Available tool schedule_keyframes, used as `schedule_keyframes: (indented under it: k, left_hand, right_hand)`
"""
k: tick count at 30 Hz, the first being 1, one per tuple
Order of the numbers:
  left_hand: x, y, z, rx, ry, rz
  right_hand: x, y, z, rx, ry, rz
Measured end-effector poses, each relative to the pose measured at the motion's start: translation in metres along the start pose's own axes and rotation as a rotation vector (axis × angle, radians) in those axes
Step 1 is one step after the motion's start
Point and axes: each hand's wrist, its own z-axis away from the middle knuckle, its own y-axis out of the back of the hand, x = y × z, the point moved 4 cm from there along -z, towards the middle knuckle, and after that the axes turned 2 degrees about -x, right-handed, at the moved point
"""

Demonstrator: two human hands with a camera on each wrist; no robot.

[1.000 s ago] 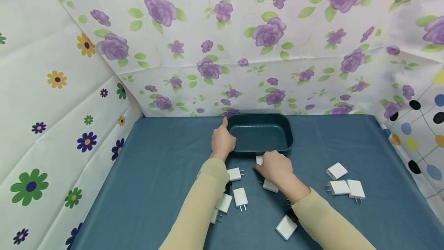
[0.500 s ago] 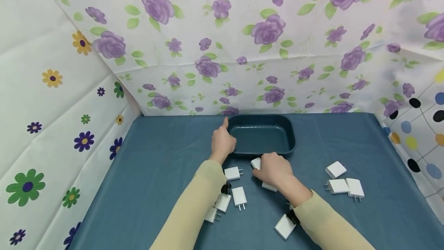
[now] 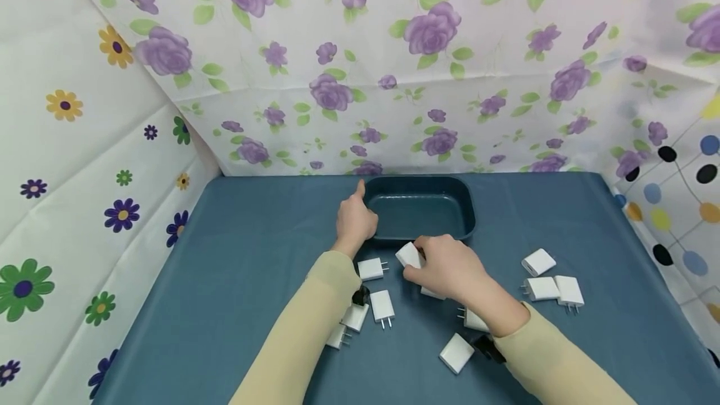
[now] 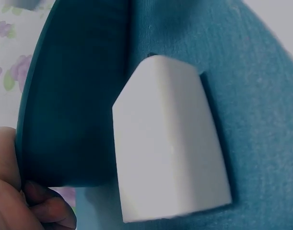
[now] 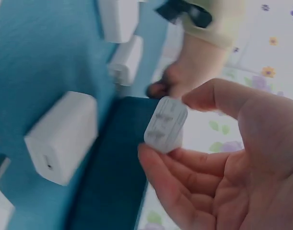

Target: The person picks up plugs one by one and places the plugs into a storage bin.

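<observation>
White charger should be light, stiff, slick: pinch opposite sides, where right hand's thumb and fingertips clamp it, left hand's fingers gripping tray.

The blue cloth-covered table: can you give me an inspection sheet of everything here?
Surface: blue cloth-covered table
Job's things: white boxy plug adapters, scattered; dark teal rectangular tray, at the back
Clutter: nothing seen
Hands: left hand touches the tray's left side; right hand pinches one adapter near the tray's front
Cables: nothing seen
Surroundings: white rose-printed sheet behind; white daisy-printed sheet left; white dot-printed sheet right
</observation>
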Motion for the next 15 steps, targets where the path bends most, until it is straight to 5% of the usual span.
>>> schedule_keyframes:
  k: [5,9,15]
  left_hand:
    - [-0.001,0.005,0.0,0.0,-0.025,0.056]
    - [-0.012,0.007,0.004,-0.016,-0.079,0.18]
    - [-0.029,0.011,0.015,-0.209,-0.185,0.429]
  right_hand:
    - [-0.001,0.016,-0.002,-0.013,0.054,-0.151]
    - [0.007,0.017,-0.01,-0.014,0.022,-0.233]
    - [0.028,0.009,-0.025,-0.015,-0.077,-0.403]
